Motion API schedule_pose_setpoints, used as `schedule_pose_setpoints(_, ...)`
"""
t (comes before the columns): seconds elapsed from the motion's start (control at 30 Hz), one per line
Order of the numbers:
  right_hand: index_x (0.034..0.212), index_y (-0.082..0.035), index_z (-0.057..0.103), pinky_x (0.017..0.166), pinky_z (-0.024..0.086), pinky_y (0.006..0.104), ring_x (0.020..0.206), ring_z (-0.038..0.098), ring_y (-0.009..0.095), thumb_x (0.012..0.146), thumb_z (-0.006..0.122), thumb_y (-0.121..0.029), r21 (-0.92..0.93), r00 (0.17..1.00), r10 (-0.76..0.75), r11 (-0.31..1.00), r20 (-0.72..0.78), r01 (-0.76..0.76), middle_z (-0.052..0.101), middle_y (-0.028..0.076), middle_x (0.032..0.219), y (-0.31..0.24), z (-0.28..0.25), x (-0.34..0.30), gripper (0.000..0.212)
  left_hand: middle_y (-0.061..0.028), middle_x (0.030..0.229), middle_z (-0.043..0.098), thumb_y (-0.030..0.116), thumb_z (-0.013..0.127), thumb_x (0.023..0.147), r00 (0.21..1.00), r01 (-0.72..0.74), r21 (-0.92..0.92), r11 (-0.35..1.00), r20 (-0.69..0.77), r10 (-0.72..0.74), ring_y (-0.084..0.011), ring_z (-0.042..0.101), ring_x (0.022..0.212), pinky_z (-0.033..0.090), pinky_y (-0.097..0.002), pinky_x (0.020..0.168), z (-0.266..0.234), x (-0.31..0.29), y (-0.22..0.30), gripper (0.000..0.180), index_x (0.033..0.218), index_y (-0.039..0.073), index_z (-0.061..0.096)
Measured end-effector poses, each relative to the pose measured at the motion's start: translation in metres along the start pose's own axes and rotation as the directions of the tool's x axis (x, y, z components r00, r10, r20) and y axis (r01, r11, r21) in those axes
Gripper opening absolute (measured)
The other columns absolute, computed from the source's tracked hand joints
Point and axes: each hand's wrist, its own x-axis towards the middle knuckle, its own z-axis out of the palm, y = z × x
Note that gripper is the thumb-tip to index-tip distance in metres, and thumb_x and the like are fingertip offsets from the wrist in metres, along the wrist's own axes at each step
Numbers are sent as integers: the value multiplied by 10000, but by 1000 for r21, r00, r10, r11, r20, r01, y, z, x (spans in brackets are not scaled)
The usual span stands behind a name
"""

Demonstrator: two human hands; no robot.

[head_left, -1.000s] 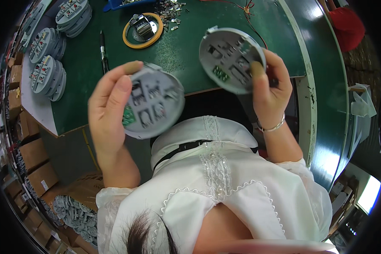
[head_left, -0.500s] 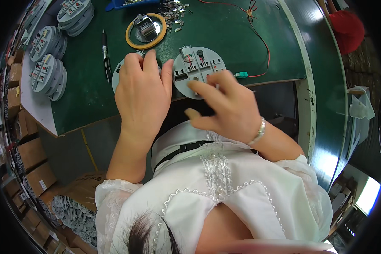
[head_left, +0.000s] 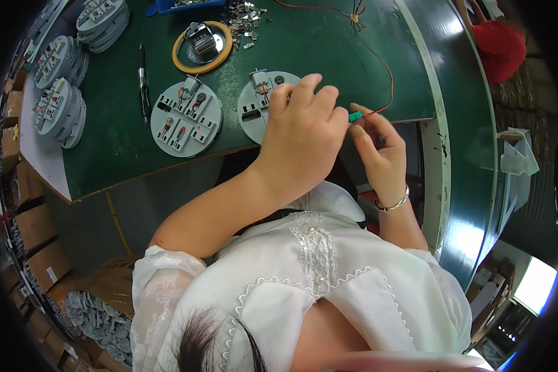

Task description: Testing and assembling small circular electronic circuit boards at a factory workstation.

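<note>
Two grey round plastic bases with small electrical parts lie near the table's front edge. The left base (head_left: 186, 144) shows fully, with red and black parts on it; neither hand touches it. Across the right base (head_left: 249, 128) reaches my left hand (head_left: 305, 133), hiding much of it. Its fingers are curled, and what they grip is hidden. Beside it, my right hand (head_left: 383, 152) is closed, thumb and forefinger at a small green connector (head_left: 354, 116). A thin red wire (head_left: 391, 80) runs from that connector up the table.
Stacks of similar bases (head_left: 60, 111) stand at the left. A black pen (head_left: 144, 84), a yellow tape ring (head_left: 227, 54) around a metal part, and scattered metal clips (head_left: 247, 22) lie farther back, near a blue tray (head_left: 186, 5). Someone in red (head_left: 502, 49) is at far right.
My left hand has left the left base and moved right over the other one. My right hand has moved right, off the right base, to the green connector.
</note>
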Motion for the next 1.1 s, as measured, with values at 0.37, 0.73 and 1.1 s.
schedule_pose_setpoints(0.37, 1063, -25, 728, 558, 445, 227, 689, 599, 68, 848, 751, -47, -228, 938, -218, 932, 270, 282, 736, 30, 962, -37, 9, 67, 218, -262, 1476, 438, 347, 903, 727, 959, 269, -255, 929, -15, -282, -442, 486, 1333, 409, -520, 1124, -15, -34, -27, 970, 1488, 14, 402)
schedule_pose_setpoints(0.73, 1032, -42, 708, 624, 547, 322, 726, 684, 231, 810, 732, -48, -398, 845, -347, 765, 406, 506, 711, 83, 969, -42, 55, 64, 224, -254, 1446, 496, 338, 951, 683, 981, 170, -402, 900, -20, -194, -422, 513, 1316, 459, -462, 1087, -14, -58, -71, 1081, 1493, -44, 346)
schedule_pose_setpoints(1.1, 1087, -66, 685, 628, 546, 324, 696, 666, 243, 811, 723, -40, -327, 816, -380, 778, 435, 536, 688, 80, 960, -41, 83, 56, 280, -221, 1446, 496, 338, 924, 707, 983, 127, -419, 899, -69, -171, -431, 508, 1333, 476, -453, 1086, -17, -73, -75, 1035, 1475, -43, 343)
